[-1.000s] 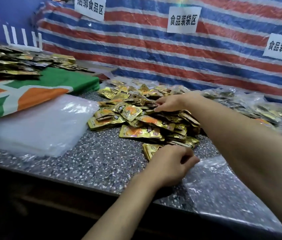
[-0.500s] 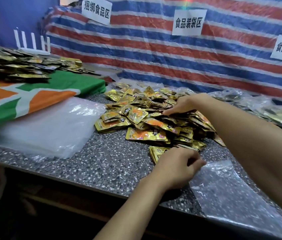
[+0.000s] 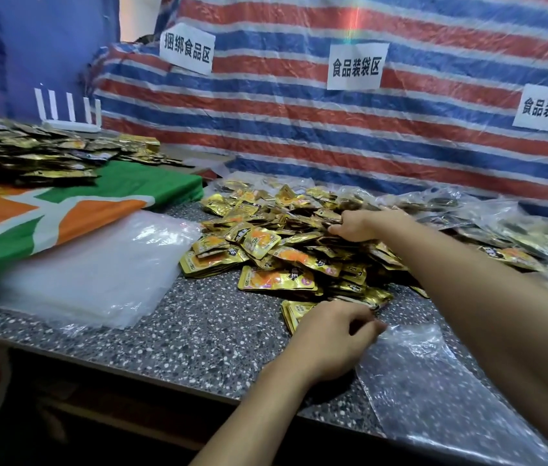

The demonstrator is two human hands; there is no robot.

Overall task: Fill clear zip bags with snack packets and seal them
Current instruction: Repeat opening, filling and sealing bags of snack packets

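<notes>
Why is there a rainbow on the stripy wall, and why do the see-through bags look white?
Head view: the rainbow streak is lens flare over the red, white and blue striped tarp; light glares off the stack of clear plastic zip bags, washing it white; the gold foil snack packets glint.

One camera sits on the person's head. It looks forward and down, close above the left hand [image 3: 333, 338] and right hand [image 3: 356, 225] at the worktop [image 3: 215, 331]. Beyond the hands hangs a striped sheet [image 3: 299, 146].
</notes>
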